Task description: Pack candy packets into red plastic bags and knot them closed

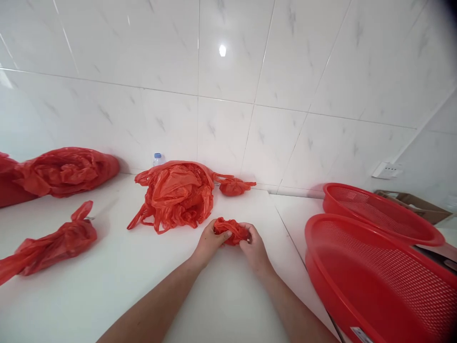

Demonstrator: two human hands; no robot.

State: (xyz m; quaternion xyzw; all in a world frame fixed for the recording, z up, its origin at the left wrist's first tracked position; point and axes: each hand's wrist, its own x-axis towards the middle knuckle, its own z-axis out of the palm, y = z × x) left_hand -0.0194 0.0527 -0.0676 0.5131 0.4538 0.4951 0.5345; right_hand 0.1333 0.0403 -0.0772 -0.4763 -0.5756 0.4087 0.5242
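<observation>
Between my hands is a small crumpled red plastic bag (230,230), held just above or on the white tabletop (143,276); I cannot tell whether it touches. My left hand (210,240) grips its left side, with the thumb across the front. On the right side, my right hand (253,243) pinches the edge with thumb and fingers. A large heap of red plastic bags (174,193) lies just behind and to the left. Close to the wall, a small knotted red bag (233,186) sits beside that heap.
Two red mesh baskets (360,257) stand at the right, before a cardboard box (417,206). At the left lie a twisted red bag (59,243) and a bigger red bundle (71,171). A blue-capped bottle (157,159) stands behind the heap, near the tiled wall (228,133).
</observation>
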